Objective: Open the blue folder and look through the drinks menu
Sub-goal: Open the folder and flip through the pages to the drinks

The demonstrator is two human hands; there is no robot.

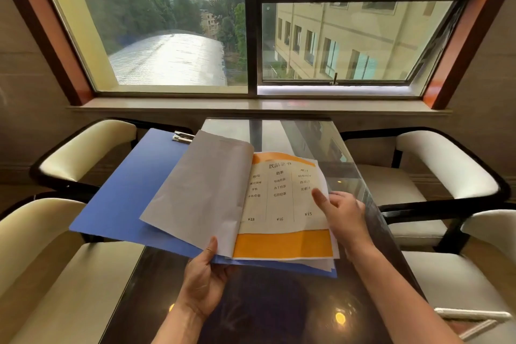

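The blue folder [131, 190] lies open over the glass table, its cover spread to the left with a metal clip [183, 137] at the top. A turned page [201, 193] shows its blank grey back. Under it the drinks menu [282, 204] is exposed, white with orange bands, columns of text and prices. My left hand [203, 276] grips the folder's near edge, thumb on top of the turned page. My right hand [343, 215] rests on the menu's right edge, with one finger stretched onto the right column.
The dark glass table [279, 310] runs from me toward the window sill [259, 106]. Cream padded chairs with black frames stand at left [83, 148] and right [446, 165]. A white object [472, 314] lies at the lower right.
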